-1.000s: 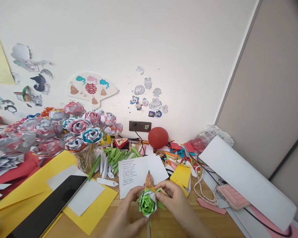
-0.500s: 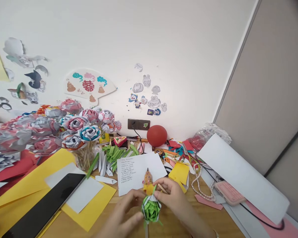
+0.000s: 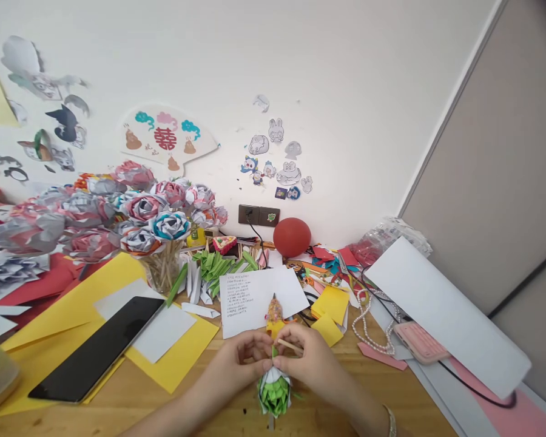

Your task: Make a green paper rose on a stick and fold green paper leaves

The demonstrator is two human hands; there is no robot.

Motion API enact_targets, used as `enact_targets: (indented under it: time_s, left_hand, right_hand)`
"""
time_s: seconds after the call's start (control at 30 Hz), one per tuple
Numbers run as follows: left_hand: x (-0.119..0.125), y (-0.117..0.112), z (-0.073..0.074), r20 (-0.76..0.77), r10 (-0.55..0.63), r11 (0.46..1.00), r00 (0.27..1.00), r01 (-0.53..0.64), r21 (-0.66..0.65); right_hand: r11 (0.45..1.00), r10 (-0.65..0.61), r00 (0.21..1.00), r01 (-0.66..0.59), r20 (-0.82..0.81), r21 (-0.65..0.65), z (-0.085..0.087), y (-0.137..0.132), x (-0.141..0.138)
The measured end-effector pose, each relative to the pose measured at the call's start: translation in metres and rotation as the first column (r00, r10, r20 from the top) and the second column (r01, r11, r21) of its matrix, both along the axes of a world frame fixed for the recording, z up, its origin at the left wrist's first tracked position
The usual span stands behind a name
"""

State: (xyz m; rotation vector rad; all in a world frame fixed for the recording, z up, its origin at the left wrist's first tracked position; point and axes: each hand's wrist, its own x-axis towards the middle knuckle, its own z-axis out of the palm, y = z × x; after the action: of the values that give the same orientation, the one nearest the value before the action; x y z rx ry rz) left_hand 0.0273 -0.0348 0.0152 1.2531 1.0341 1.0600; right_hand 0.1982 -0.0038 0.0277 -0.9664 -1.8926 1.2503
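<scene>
A green and white folded paper flower [image 3: 274, 394] hangs head-down toward me at the front of the desk. My left hand [image 3: 246, 359] is closed, with thumb and fingertips pinching the flower's pale base. From the other side my right hand [image 3: 307, 352] pinches the same base, and a thin wooden stick [image 3: 290, 346] lies across its fingers. Between the two sets of fingertips a narrow green paper strip [image 3: 274, 351] sticks up. Just beyond them, a pen with a speckled grip [image 3: 274, 311] rests on a handwritten sheet [image 3: 246, 303].
Paper flowers [image 3: 143, 209] crowd the left side in a jar. A black tablet-like slab [image 3: 97, 349] lies on yellow paper [image 3: 164, 370]. Behind are green paper strips [image 3: 212, 264] and a red balloon [image 3: 292, 238]. At right are pearl beads [image 3: 361, 328] and a white panel [image 3: 446, 315].
My left hand has moved up from the flower's side to its base, meeting my right fingertips. The flower has tipped further downward, and the view has shifted slightly.
</scene>
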Motion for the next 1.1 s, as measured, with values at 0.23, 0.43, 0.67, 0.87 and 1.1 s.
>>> enact_targets:
  time_s: [0.23, 0.43, 0.67, 0.87, 1.1]
  left_hand:
    - [0.001, -0.001, 0.004, 0.009, -0.026, 1.0, 1.0, 0.026, -0.014]
    - [0.001, -0.001, 0.004, -0.042, -0.033, 0.999, 0.999, 0.032, -0.022]
    - [0.002, -0.002, -0.001, -0.129, 0.024, 1.0, 0.991, -0.026, -0.008]
    - [0.004, -0.002, -0.006, -0.173, 0.05, 0.999, 0.984, -0.048, 0.016]
    - [0.0, -0.001, 0.004, -0.188, 0.034, 0.999, 0.982, -0.032, 0.015]
  right_hand:
    - [0.999, 0.035, 0.999, -0.035, 0.037, -0.013, 0.004, 0.001, 0.002]
    - [0.996, 0.06, 0.997, -0.057, 0.04, -0.071, 0.001, 0.003, 0.005]
    - [0.993, 0.059, 0.996, -0.052, 0.067, -0.105, -0.001, 0.003, 0.004]
    - [0.998, 0.026, 0.994, -0.019, 0.103, -0.061, -0.002, 0.004, 0.003]
    - [0.998, -0.029, 0.998, 0.032, 0.063, -0.047, 0.001, 0.002, 0.0]
